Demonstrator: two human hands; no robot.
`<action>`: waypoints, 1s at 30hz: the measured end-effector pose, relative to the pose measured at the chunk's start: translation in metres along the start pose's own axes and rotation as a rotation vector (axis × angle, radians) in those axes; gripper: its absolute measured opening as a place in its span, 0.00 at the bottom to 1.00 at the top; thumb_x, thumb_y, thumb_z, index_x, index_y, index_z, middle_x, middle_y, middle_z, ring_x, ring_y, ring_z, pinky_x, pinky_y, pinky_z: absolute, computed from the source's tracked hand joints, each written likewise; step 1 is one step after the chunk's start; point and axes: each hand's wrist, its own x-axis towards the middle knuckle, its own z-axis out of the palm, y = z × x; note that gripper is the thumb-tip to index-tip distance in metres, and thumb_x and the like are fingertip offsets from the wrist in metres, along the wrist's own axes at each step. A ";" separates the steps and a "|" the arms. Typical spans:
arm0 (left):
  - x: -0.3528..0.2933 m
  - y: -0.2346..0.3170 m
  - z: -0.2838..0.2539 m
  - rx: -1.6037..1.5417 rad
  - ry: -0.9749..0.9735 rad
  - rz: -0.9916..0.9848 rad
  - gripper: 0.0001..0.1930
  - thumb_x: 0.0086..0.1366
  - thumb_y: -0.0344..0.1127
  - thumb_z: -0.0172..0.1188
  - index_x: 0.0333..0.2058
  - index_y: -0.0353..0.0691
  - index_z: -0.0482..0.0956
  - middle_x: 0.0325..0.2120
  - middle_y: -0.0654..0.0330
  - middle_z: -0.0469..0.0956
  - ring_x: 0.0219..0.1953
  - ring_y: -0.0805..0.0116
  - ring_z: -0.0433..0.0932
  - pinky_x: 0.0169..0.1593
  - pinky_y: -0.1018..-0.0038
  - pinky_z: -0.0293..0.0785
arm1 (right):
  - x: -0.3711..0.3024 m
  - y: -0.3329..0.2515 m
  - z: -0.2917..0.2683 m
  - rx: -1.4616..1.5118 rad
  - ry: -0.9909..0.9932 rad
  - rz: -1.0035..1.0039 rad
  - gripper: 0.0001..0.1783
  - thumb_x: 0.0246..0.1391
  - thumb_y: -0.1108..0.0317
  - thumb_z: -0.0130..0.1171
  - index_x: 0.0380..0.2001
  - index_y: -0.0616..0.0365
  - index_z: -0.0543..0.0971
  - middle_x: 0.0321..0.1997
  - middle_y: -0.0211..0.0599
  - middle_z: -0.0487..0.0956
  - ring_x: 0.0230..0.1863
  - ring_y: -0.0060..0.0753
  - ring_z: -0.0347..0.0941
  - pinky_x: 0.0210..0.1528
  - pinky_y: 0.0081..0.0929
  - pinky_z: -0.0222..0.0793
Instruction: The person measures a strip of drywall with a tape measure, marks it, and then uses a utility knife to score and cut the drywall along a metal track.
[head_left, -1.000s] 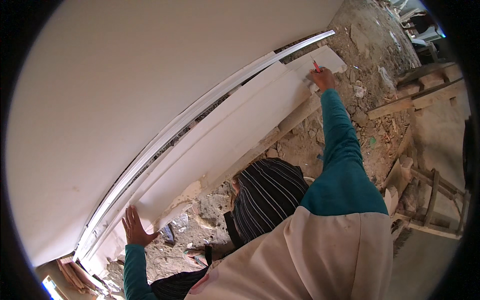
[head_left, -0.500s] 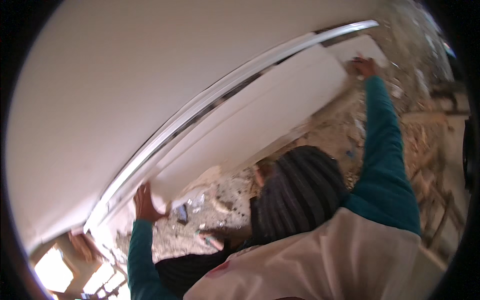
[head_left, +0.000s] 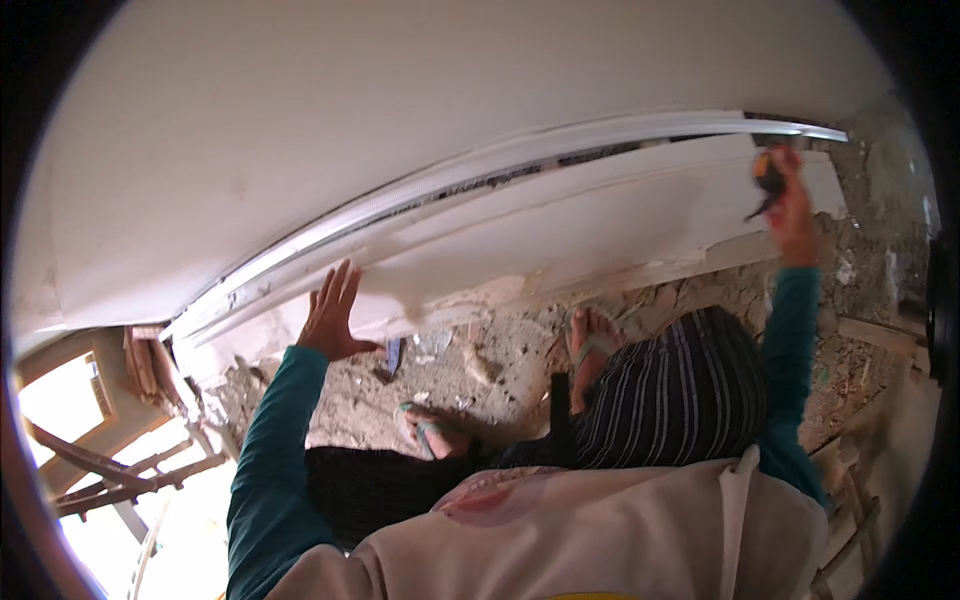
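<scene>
My left hand (head_left: pixel 332 315) lies with fingers spread on the near left part of a long white board (head_left: pixel 560 240). Nothing is in its grasp. At the right, my right hand (head_left: pixel 790 205) is closed on a small black and yellow tape measure (head_left: pixel 768 175) with a dark strap hanging from it. This hand is slightly blurred and over the right part of the white boards. A shiny metal channel (head_left: pixel 600 135) runs lengthwise behind the board, along the foot of a large pale wall panel (head_left: pixel 400 90).
Rubble and dusty ground (head_left: pixel 510 355) lie between the boards and my sandalled feet (head_left: pixel 595 340). A blue scrap (head_left: pixel 394 355) sits close to my left hand. Timber pieces (head_left: pixel 850 480) stand at the lower right, and wooden poles (head_left: pixel 130 480) cross the bright opening at lower left.
My right hand has come off the far right board and now holds the tape measure. My left hand remains at the board with fingers spread. The whole view has turned and shifted.
</scene>
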 end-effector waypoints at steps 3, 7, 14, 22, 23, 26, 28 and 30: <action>0.005 -0.001 0.009 0.066 -0.030 -0.021 0.82 0.30 0.66 0.84 0.78 0.42 0.39 0.79 0.53 0.37 0.80 0.39 0.35 0.71 0.26 0.47 | -0.031 0.001 0.089 -0.041 -0.150 0.111 0.21 0.60 0.47 0.66 0.46 0.50 0.85 0.32 0.19 0.77 0.24 0.08 0.64 0.21 0.14 0.55; 0.000 -0.009 0.022 0.073 0.014 -0.016 0.81 0.30 0.62 0.86 0.77 0.39 0.43 0.78 0.50 0.44 0.78 0.39 0.43 0.71 0.27 0.49 | -0.069 0.012 0.161 -0.104 -0.138 0.239 0.22 0.54 0.47 0.71 0.38 0.57 0.86 0.24 0.22 0.76 0.15 0.12 0.62 0.16 0.18 0.55; 0.014 -0.010 0.020 -0.002 0.079 0.063 0.81 0.27 0.57 0.88 0.76 0.37 0.45 0.73 0.41 0.51 0.74 0.37 0.51 0.72 0.34 0.49 | -0.128 0.047 0.143 -0.032 0.129 0.217 0.21 0.50 0.51 0.77 0.29 0.57 0.83 0.21 0.21 0.72 0.18 0.15 0.62 0.19 0.23 0.57; 0.011 0.007 -0.004 -0.004 0.053 0.059 0.79 0.26 0.53 0.89 0.75 0.37 0.46 0.72 0.45 0.53 0.72 0.37 0.53 0.69 0.32 0.54 | -0.148 0.060 0.123 -0.023 0.514 0.110 0.25 0.48 0.49 0.79 0.29 0.61 0.81 0.23 0.24 0.72 0.19 0.18 0.63 0.19 0.30 0.59; 0.011 0.009 -0.006 -0.007 0.051 0.037 0.79 0.26 0.52 0.89 0.75 0.37 0.47 0.71 0.45 0.54 0.71 0.37 0.54 0.69 0.32 0.55 | -0.149 0.058 0.115 -0.004 0.567 0.317 0.25 0.47 0.49 0.79 0.28 0.61 0.80 0.23 0.25 0.72 0.18 0.20 0.63 0.19 0.32 0.59; 0.009 0.014 -0.009 -0.017 0.050 0.007 0.80 0.25 0.50 0.90 0.75 0.38 0.47 0.71 0.44 0.54 0.71 0.36 0.55 0.69 0.33 0.55 | -0.145 0.052 0.100 0.124 0.496 0.416 0.24 0.47 0.49 0.78 0.29 0.57 0.79 0.23 0.25 0.72 0.17 0.22 0.62 0.19 0.33 0.58; 0.009 0.015 -0.008 -0.022 0.046 0.000 0.80 0.24 0.49 0.90 0.75 0.38 0.46 0.71 0.42 0.53 0.72 0.35 0.54 0.70 0.33 0.55 | -0.141 0.048 0.094 0.159 0.448 0.399 0.23 0.48 0.49 0.77 0.32 0.54 0.79 0.24 0.25 0.72 0.17 0.22 0.61 0.18 0.32 0.57; 0.009 0.014 -0.007 -0.013 0.078 0.007 0.78 0.23 0.50 0.90 0.74 0.38 0.50 0.69 0.46 0.55 0.70 0.38 0.56 0.68 0.34 0.57 | -0.137 0.046 0.093 0.192 0.419 0.404 0.22 0.49 0.49 0.76 0.34 0.52 0.79 0.24 0.25 0.71 0.17 0.21 0.61 0.18 0.30 0.56</action>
